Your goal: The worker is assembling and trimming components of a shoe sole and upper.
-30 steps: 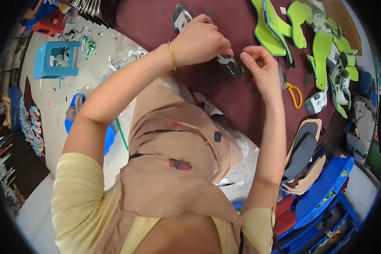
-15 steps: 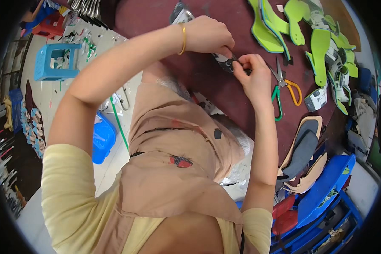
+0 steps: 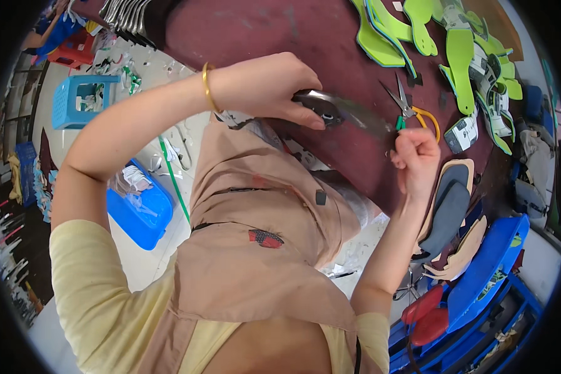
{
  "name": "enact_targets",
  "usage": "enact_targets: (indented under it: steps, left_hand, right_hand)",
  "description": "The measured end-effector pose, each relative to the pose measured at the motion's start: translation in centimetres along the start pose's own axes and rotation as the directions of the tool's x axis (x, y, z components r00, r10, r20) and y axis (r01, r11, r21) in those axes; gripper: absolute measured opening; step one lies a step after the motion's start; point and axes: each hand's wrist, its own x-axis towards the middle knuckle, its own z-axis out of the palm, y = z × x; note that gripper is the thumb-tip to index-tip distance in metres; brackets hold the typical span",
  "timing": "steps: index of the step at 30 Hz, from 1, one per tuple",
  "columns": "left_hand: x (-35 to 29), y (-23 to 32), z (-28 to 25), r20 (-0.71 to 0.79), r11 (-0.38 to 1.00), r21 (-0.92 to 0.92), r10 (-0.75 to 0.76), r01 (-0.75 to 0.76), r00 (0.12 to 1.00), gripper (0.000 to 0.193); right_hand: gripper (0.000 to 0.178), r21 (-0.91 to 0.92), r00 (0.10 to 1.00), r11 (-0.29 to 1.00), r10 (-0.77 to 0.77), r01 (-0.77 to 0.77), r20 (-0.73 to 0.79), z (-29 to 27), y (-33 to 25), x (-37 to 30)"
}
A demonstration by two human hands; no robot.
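Dark shoe piece (image 3: 321, 105) sits over the maroon table's (image 3: 349, 163) near edge, gripped by the left hand (image 3: 282, 86); brace it firmly. The right hand (image 3: 417, 156) has fingers curled together, perhaps on a blurred strip (image 3: 366, 117): best pull evenly, clear of the scissors (image 3: 407, 112) beyond.

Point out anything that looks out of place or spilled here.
Loose scraps litter the floor by the light-blue stool, looking untidy. The scissors lie on the table with blades spread, oddly close to the right hand.
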Motion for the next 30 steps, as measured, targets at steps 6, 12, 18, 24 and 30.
enact_targets:
  steps: [6, 12, 18, 24, 30]
  left_hand:
    - [-2.5, 1.2, 1.7, -0.271, 0.994, -0.097, -0.077, 0.052, 0.96, 0.034]
    - [-2.6, 2.0, 5.4, -0.378, 0.79, -0.607, -0.383, 0.087, 0.843, 0.031]
    - [-1.7, 2.8, 6.5, -0.405, 0.63, -0.776, -0.465, -0.028, 0.787, 0.033]
    - [-1.4, 1.7, 7.4, -0.332, 0.571, -0.821, -0.448, -0.02, 0.83, 0.035]
    - [-1.2, 0.4, 8.0, -0.184, 0.616, -0.782, -0.373, 0.094, 0.91, 0.04]
  right_hand:
    - [0.01, 0.137, 0.999, 0.99, 0.012, -0.006, -0.039, 4.2, 4.3, -1.5]
    - [0.012, 0.203, 0.998, 0.979, -0.002, 0.015, -0.063, 8.4, 4.9, -1.8]
    - [0.014, 0.168, 0.995, 0.985, 0.043, -0.027, -0.092, 9.4, 4.3, -1.8]
    - [0.014, 0.085, 0.982, 0.987, 0.146, -0.136, -0.117, 9.4, 3.1, -2.0]
    - [0.009, -0.101, 0.898, 0.894, 0.439, -0.436, 0.012, 7.6, 1.0, -0.8]
